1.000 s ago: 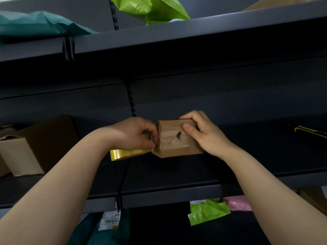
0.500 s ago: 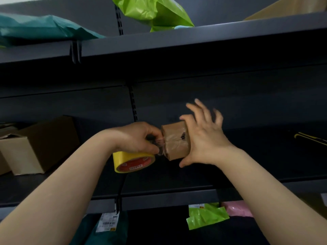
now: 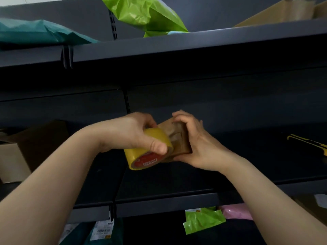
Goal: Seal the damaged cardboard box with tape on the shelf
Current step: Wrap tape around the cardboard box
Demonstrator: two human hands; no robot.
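A small brown cardboard box [image 3: 177, 138], its kraft skin looking creased and dull, is hanging in the air in front of the dark grey metal shelf [image 3: 168, 204], caught between two bare hands. The right hand [image 3: 200, 144] is gripping it, fingers curling over the top edge and the thumb lying along the underside, wrist bending inward. The left hand [image 3: 134, 133] is clutching a glossy yellow tape roll [image 3: 141, 156], round and smooth with a red printed core label, thumb pressing flat on the outer band and fingers wrapping over the far side; the roll is touching the box's left face. A sheen on that face is suggesting clear film, though blur is making it hard to confirm, and the hands are hiding much of the box. On the shelf above, a crinkled green plastic bag [image 3: 146, 16] and a teal bag [image 3: 35, 32] are lying. A larger cardboard carton [image 3: 26, 149] is sitting at the left in shadow, partly cut off. At the right edge a yellow-and-black object [image 3: 307, 144] is showing only partly, too dim to identify.
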